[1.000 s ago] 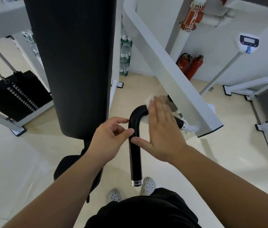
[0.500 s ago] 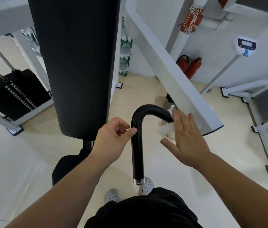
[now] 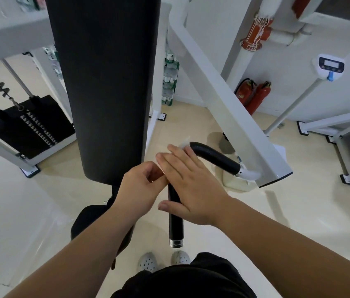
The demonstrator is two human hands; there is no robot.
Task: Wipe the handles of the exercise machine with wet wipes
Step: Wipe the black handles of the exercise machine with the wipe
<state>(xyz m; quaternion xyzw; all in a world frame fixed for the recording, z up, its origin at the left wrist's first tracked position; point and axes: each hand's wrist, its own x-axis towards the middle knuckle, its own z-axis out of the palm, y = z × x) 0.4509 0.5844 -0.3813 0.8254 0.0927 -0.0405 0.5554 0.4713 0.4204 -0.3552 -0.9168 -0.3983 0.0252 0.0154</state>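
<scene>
Two hands working at bend of handle point(image 3: 213, 157). Right hand point(image 3: 188, 186) lying flat, fingers stretched, palm pressing wet wipe point(image 3: 184, 144) on handle; only white corner of wipe peeking past fingertips. Left hand point(image 3: 141, 188) half curled, thumb and fingers pinching handle from other side, steadying it. Handle: black curved tube, fixed to white frame point(image 3: 230, 108), lower end hanging free with metal cap. Judging: tube stiff, not moving much; wipe thin, soft, damp, sliding easily, so better wrapping it around tube.
</scene>
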